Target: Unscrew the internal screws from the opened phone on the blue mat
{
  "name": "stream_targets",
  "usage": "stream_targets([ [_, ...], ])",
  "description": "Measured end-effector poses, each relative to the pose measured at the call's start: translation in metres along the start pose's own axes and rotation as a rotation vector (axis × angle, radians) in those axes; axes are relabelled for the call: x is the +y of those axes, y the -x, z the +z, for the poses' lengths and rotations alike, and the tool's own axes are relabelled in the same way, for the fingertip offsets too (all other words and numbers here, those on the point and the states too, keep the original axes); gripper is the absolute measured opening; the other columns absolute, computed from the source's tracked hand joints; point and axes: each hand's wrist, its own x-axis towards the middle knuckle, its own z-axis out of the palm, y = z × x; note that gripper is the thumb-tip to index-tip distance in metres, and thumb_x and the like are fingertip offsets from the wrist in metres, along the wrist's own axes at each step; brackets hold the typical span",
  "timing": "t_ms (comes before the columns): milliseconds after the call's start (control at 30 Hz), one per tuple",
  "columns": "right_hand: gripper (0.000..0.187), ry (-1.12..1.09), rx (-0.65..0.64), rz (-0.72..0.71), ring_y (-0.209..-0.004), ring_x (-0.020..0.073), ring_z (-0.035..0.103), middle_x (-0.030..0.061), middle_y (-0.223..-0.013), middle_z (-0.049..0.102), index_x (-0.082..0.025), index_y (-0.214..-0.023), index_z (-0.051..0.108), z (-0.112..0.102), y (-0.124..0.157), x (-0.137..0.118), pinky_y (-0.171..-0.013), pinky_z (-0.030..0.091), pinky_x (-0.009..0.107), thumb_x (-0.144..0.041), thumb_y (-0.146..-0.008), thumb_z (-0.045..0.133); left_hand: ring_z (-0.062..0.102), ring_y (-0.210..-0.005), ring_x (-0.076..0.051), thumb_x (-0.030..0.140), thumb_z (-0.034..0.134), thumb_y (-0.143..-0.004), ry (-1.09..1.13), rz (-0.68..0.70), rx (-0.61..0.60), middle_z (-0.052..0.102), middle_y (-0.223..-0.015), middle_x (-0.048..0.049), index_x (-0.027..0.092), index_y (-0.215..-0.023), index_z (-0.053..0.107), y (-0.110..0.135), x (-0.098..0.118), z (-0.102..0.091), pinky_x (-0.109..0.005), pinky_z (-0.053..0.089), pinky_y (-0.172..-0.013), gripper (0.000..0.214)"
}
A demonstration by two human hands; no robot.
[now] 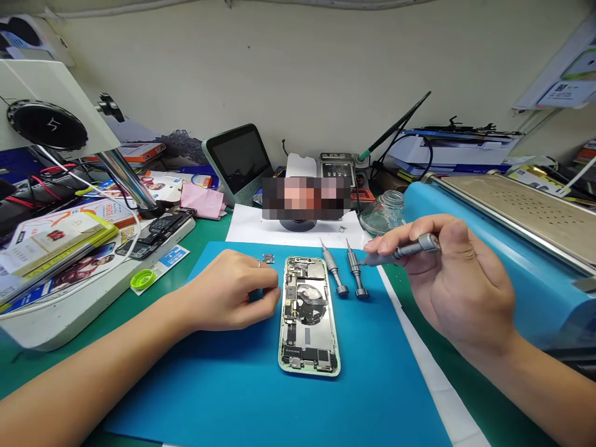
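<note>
An opened smartphone [307, 316] lies lengthwise on the blue mat [223, 391], its circuit boards and inner parts exposed. My left hand [235, 290] rests on the mat at the phone's left edge, fingers curled in. Whatever may be inside those fingers is hidden. Raised over the mat's right side, my right hand [460, 285] grips a grey precision screwdriver [416, 246], its tip end pointing left. Two more grey screwdrivers, a left one [333, 267] and a right one [356, 270], lie right of the phone. Small metal parts [268, 258] lie just beyond my left hand.
At the left stands a microscope base [153, 261] holding boxes and phone parts, with a green cap [143, 279] beside it. Behind the mat are a screen device [239, 155], a glass jar [384, 211] and a soldering station [338, 167]. A blue machine [488, 236] borders the right.
</note>
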Motion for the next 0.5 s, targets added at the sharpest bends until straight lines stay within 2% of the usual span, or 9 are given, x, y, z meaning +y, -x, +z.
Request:
stream_targets([
  [100,0.042,-0.07,-0.013,0.074,-0.074,0.0217,0.072,0.0014,-0.072,0.063,-0.027,-0.087,0.065,0.005,0.001,-0.005,-0.076,0.067,0.039,-0.051,-0.112,0.041,0.027,-0.054,-0.012,0.01,0.052,-0.094,0.002,0.001,0.0,0.031,-0.061,0.008,0.024,-0.071,0.037,0.0,0.0,0.0,-0.031,0.024,-0.053,0.031],
  [200,0.045,-0.21,-0.026,0.17,-0.049,0.0147,0.05,-0.0039,-0.059,0.047,-0.026,-0.082,0.062,0.015,0.004,-0.008,-0.054,0.059,0.031,-0.058,-0.109,0.045,0.027,-0.055,-0.012,0.01,0.052,-0.094,0.005,0.004,0.0,0.031,-0.061,0.0078,0.024,-0.071,0.037,0.0,-0.001,0.001,-0.032,0.024,-0.053,0.031],
  [300,0.044,-0.325,-0.074,0.276,-0.045,0.0116,0.036,-0.0067,-0.056,0.041,-0.026,-0.085,0.059,0.024,0.01,-0.007,-0.044,0.049,0.025,-0.063,-0.106,0.049,0.027,-0.056,-0.012,0.011,0.052,-0.096,0.01,0.007,-0.003,0.031,-0.062,0.0078,0.024,-0.072,0.036,0.001,0.001,0.001,-0.032,0.024,-0.054,0.032],
  [400,0.044,-0.331,-0.122,0.309,-0.048,0.0114,0.039,-0.0065,-0.059,0.044,-0.026,-0.089,0.06,0.028,0.016,-0.001,-0.049,0.051,0.025,-0.065,-0.105,0.048,0.025,-0.057,-0.013,0.012,0.052,-0.098,0.015,0.013,-0.007,0.03,-0.063,0.0078,0.024,-0.072,0.034,0.001,0.004,0.002,-0.033,0.023,-0.054,0.033],
  [500,0.038,-0.243,-0.169,0.259,-0.056,0.0125,0.049,-0.0053,-0.065,0.051,-0.029,-0.101,0.063,0.028,0.023,0.009,-0.062,0.058,0.028,-0.064,-0.106,0.049,0.023,-0.057,-0.013,0.012,0.053,-0.098,0.026,0.029,-0.008,0.029,-0.064,0.0078,0.024,-0.073,0.034,0.001,0.009,0.003,-0.034,0.022,-0.054,0.034],
])
